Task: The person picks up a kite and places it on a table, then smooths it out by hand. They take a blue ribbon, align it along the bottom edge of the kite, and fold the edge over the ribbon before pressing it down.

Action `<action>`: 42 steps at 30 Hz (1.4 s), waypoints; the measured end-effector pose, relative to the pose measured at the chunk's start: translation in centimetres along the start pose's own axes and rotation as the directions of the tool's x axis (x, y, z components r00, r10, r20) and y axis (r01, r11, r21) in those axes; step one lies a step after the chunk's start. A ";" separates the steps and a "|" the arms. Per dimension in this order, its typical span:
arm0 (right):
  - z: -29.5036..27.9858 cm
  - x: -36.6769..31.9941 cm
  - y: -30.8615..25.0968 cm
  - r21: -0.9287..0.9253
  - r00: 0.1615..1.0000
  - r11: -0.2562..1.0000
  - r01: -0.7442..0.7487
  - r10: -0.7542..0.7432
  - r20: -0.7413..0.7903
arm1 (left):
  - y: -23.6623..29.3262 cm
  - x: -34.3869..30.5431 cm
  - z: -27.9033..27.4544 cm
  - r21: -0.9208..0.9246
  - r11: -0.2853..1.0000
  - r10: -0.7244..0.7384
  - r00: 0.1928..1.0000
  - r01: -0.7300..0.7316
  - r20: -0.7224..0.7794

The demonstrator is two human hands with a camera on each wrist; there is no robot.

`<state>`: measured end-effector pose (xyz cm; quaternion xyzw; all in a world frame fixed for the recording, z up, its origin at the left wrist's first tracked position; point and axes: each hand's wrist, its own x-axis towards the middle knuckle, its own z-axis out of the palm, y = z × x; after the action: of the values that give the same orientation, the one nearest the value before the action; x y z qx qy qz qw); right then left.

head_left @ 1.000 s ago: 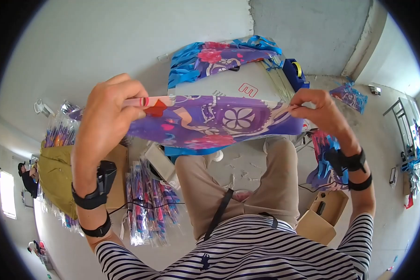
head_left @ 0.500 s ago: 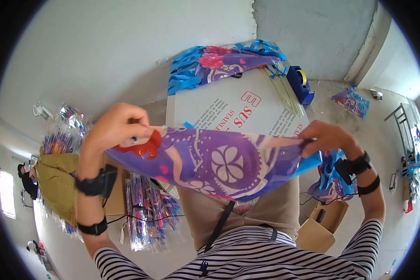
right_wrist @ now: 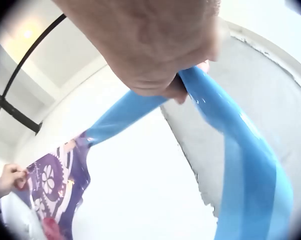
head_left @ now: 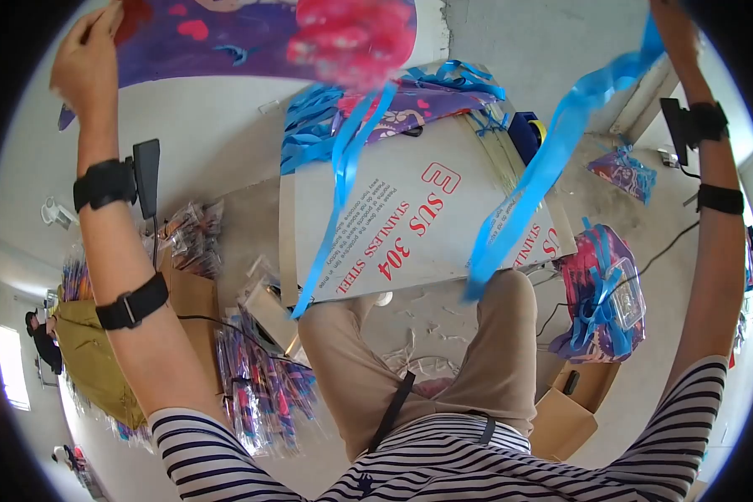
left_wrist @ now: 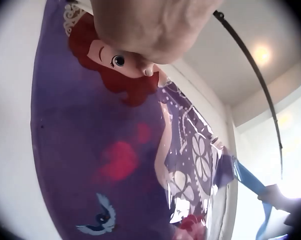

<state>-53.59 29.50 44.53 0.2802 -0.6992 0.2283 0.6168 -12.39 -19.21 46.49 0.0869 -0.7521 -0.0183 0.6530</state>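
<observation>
At far left, my left hand (head_left: 88,67) pinches the upper edge of a glossy purple plastic sheet printed with a red-haired figure (head_left: 259,38); the head view cuts off the sheet's top, and its pink flowers blur. Half a second earlier the sheet hung low before my lap; now, raised left of centre, it bares more of the pale board with red lettering (head_left: 435,251). At far right, my right hand (head_left: 678,38), partly cropped, grips a shiny blue ribbon (head_left: 544,176) attached to the sheet. Both arms spread wide and high.
</observation>
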 end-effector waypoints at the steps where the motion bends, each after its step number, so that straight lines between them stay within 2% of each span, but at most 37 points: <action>1: -0.9 -0.1 0.4 0.013 0.999 1.000 -0.011 0.012 -0.048 | 1.4 -1.3 -0.3 0.023 1.000 0.014 0.999 -0.013 -0.050; 2: -0.7 -0.8 3.0 0.014 0.999 1.000 -0.008 0.008 -0.041 | 2.5 -2.5 -0.7 0.048 0.999 0.027 0.995 -0.022 -0.098; 3: -0.3 -1.9 7.3 -0.241 0.987 0.966 -0.091 0.120 0.108 | 2.2 -3.7 -0.9 0.050 0.999 0.020 0.995 -0.015 -0.096; 4: 0.0 -3.0 9.6 -0.491 0.940 0.862 -0.124 0.261 0.221 | 1.5 -5.6 -0.7 0.100 0.994 0.058 0.995 -0.051 -0.076; 6: -2.3 -7.3 8.9 -0.425 0.910 0.894 -0.140 0.286 0.301 | 0.8 -10.5 -0.8 0.195 0.971 0.141 0.990 -0.135 -0.015; 7: -1.5 -10.2 13.6 -0.392 0.914 0.918 -0.057 0.206 0.349 | 0.9 -13.7 -0.8 0.240 0.953 0.188 0.982 -0.187 0.017; 8: -2.5 -13.2 13.7 -0.506 0.891 0.862 -0.039 0.259 0.373 | 1.5 -17.4 -0.7 0.297 0.917 0.256 0.964 -0.266 0.071; 9: -4.0 -15.8 13.0 -0.523 0.824 0.851 -0.042 0.325 0.463 | 2.5 -20.7 -1.0 0.224 0.918 0.284 0.937 -0.327 0.203; 10: -4.7 -19.1 14.4 -0.506 0.790 0.862 0.010 0.304 0.533 | 3.5 -24.3 -0.9 0.170 0.945 0.224 0.930 -0.281 0.292; 11: -5.2 -23.0 16.0 -0.460 0.800 0.887 -0.032 0.299 0.520 | 3.9 -28.1 -1.1 0.173 0.947 0.188 0.906 -0.269 0.379; 12: -6.3 -25.7 16.4 -0.440 0.747 0.893 -0.091 0.354 0.563 | 4.6 -31.7 -1.3 0.145 0.966 0.117 0.868 -0.211 0.483; 13: -7.7 -28.3 17.3 -0.404 0.757 0.907 -0.119 0.346 0.554 | 5.1 -34.9 -1.7 0.117 0.977 0.089 0.833 -0.181 0.547; 14: -9.2 -29.2 16.0 -0.530 0.660 0.836 -0.143 0.480 0.578 | 5.5 -37.5 -2.3 0.090 0.985 0.065 0.789 -0.150 0.611; 16: -11.3 -31.9 17.8 -0.500 0.634 0.860 -0.100 0.442 0.634 | 6.1 -40.5 -4.0 0.080 0.996 -0.031 0.638 -0.048 0.769; 17: -12.0 -32.8 18.7 -0.460 0.608 0.886 -0.060 0.398 0.687 | 6.6 -40.5 -4.9 0.076 0.996 -0.030 0.634 -0.046 0.773; 18: -12.4 -32.5 18.5 -0.462 0.607 0.885 -0.060 0.400 0.687 | 7.0 -39.5 -5.7 0.085 0.990 -0.130 0.487 0.113 0.864; 19: -12.9 -31.8 18.4 -0.453 0.437 0.876 -0.165 0.477 0.763 | 7.2 -38.2 -6.3 0.120 0.957 -0.203 0.314 0.265 0.928; 20: -12.8 -31.0 18.1 -0.456 0.247 0.848 -0.270 0.519 0.818 | 6.9 -36.0 -6.5 0.121 0.957 -0.203 0.313 0.263 0.928; 21: -12.3 -30.6 17.8 -0.453 0.245 0.848 -0.273 0.517 0.820 | 6.5 -33.4 -6.6 0.275 0.827 -0.306 -0.018 0.491 0.952; 22: -11.3 -30.2 17.5 -0.428 0.090 0.831 -0.354 0.486 0.869 | 5.7 -31.8 -6.3 0.468 0.628 -0.306 -0.356 0.622 0.883; 23: -10.0 -30.1 17.3 -0.411 -0.061 0.802 -0.434 0.429 0.901 | 4.4 -31.4 -5.2 0.474 0.628 -0.315 -0.355 0.617 0.880; 25: -6.3 -32.2 16.8 -0.360 -0.048 0.813 -0.458 0.382 0.923 | 1.3 -31.2 -1.5 0.395 0.726 -0.239 -0.333 0.562 0.912; 26: -4.2 -32.9 16.8 -0.316 -0.031 0.822 -0.475 0.343 0.939 | 0.2 -30.8 1.2 0.372 0.801 -0.285 -0.248 0.470 0.926; 27: -1.9 -33.3 17.1 -0.284 0.019 0.853 -0.438 0.325 0.946 | -0.8 -30.3 4.3 0.353 0.860 -0.318 -0.156 0.367 0.935; 28: 0.6 -32.4 18.0 -0.250 0.125 0.884 -0.394 0.321 0.939 | -2.2 -29.5 7.4 0.391 0.860 -0.417 0.010 0.329 0.909; 29: 3.3 -30.9 19.2 -0.224 0.249 0.910 -0.350 0.321 0.914 | -6.2 -29.0 10.7 0.219 0.948 -0.284 0.303 0.233 0.910; 30: 5.6 -28.1 20.6 -0.190 0.385 0.928 -0.320 0.310 0.869 | -6.9 -25.3 13.3 0.293 0.951 -0.298 0.520 0.094 0.800; 31: 7.6 -24.3 22.2 -0.151 0.522 0.945 -0.289 0.288 0.803 | -7.2 -20.5 15.1 0.431 0.902 -0.315 0.704 0.014 0.637; 32: 8.9 -19.9 24.1 -0.100 0.643 0.958 -0.268 0.255 0.722 | -6.9 -15.1 15.1 0.340 0.940 -0.213 0.808 0.017 0.549; 33: 9.8 -15.6 26.5 -0.044 0.746 0.970 -0.241 0.214 0.630 | -7.7 -9.9 15.5 0.485 0.867 -0.107 0.907 -0.115 0.407; 34: 9.8 -11.3 28.6 0.043 0.830 0.977 -0.207 0.152 0.536 | -6.3 -5.7 14.4 0.536 0.841 -0.105 0.947 -0.079 0.304; 35: 9.2 -7.3 30.9 0.173 0.896 0.973 -0.150 0.060 0.441 | -0.1 -3.4 12.6 0.108 0.992 -0.076 0.986 0.060 0.147; 36: 9.1 -4.5 35.3 0.420 0.924 0.907 -0.026 -0.139 0.358 | 2.2 -2.0 11.4 0.082 0.996 -0.045 0.997 0.039 0.069; 37: 6.4 -1.7 32.0 0.202 0.968 0.977 -0.063 0.011 0.249 | 3.2 -1.5 10.6 0.059 0.998 -0.015 1.000 0.015 -0.008; 38: 4.5 -1.3 30.6 0.108 0.980 0.991 -0.079 0.058 0.191 | 3.4 -1.9 10.0 0.058 0.998 -0.016 1.000 0.017 -0.008; 40: 2.2 -2.1 30.3 -0.032 0.985 0.994 -0.102 0.105 0.134 | 3.0 -3.8 8.8 0.078 0.986 0.148 0.989 -0.148 -0.002; 42: 0.6 -4.6 32.0 -0.156 0.980 0.982 -0.110 0.133 0.146 | 1.7 -7.7 8.1 0.205 0.960 0.190 0.981 -0.192 0.031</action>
<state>-75.24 53.22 40.78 0.2077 -0.7761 0.1910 0.5640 -19.53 -17.09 37.95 0.0813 -0.7583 0.1228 0.6350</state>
